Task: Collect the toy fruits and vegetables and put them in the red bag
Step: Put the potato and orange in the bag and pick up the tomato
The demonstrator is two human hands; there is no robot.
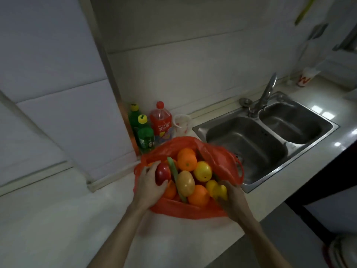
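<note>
Red bag [185, 210] open on counter, full w/ toy fruit [186, 159].

White characters on the red bottle [161, 120] blur beyond reading; the far cup [306, 79] bears a red W-like mark.

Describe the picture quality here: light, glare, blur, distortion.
Head view: dim, greyish light overall; bright glare patches on the counter right of the sink; the wide-angle lens bows the wall edges; the right hand and the right side of the red bag are motion-blurred, while the left hand gripping the red apple looks fairly sharp.
</note>
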